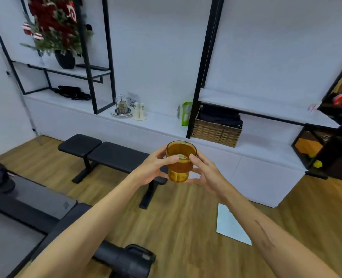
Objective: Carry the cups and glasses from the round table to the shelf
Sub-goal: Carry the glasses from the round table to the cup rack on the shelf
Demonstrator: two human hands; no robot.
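An amber glass (180, 160) is held upright in mid-air in front of me, above the wooden floor. My left hand (155, 167) grips its left side with thumb and fingers curled round it. My right hand (203, 170) holds its right side and bottom, fingers curled under the base. The long white shelf (162, 123) runs along the far wall beyond the glass. The round table is not in view.
A black bench (114, 155) stands on the floor between me and the shelf. On the shelf are a wicker basket (216, 133), white cups (139, 111), a small glass rack on plates (123, 109) and a green packet (186, 114). A treadmill (25, 201) lies at the left, a paper sheet (229, 225) on the floor.
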